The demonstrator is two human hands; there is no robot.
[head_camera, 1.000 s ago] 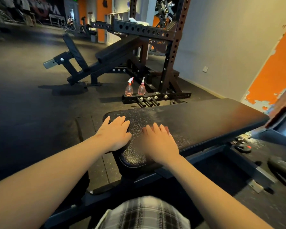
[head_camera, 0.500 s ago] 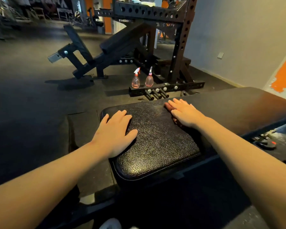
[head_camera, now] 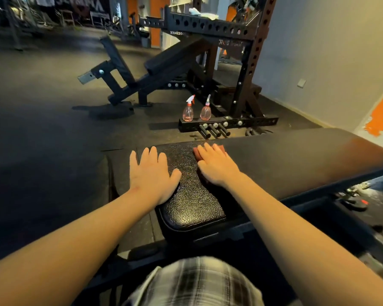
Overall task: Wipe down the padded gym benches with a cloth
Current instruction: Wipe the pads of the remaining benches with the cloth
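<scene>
- Right hand (head_camera: 216,167) is lying flat, fingers straight and close together, pressing the reddish cloth (head_camera: 196,154) onto the bench pad (head_camera: 296,160). It is gripping nothing, and the flat palm is likely spreading pressure for the wipe.
- Left hand (head_camera: 152,173) is resting open near the pad's end, fingers slightly spread, holding nothing, probably bracing.
- Two spray bottles (head_camera: 188,111) are standing on the rack base (head_camera: 252,122), well apart from the bench.

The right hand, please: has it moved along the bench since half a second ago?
Yes: the right hand slid the cloth along the bench pad toward the left hand.
</scene>
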